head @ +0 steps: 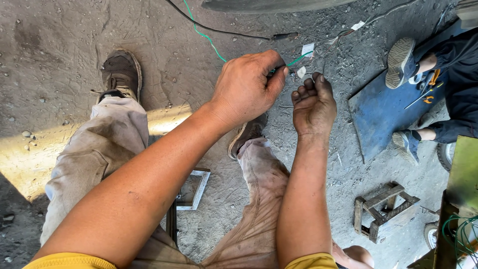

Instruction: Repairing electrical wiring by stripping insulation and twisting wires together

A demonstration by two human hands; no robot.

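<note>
My left hand is closed around a thin green wire that runs up and to the left over the dirt floor; its short end sticks out to the right of my fingers. My right hand hovers just right of it, fingers curled upward and apart, holding nothing I can see. Small white tags hang on thin wires just beyond both hands. A black cable lies on the ground above the green one. My legs in dirty beige trousers and worn shoes are below.
Another person's legs and shoes rest on a blue sheet at the right, with tools beside them. A small wooden stool stands lower right. A metal frame lies between my legs. Coiled green wire sits at the far right edge.
</note>
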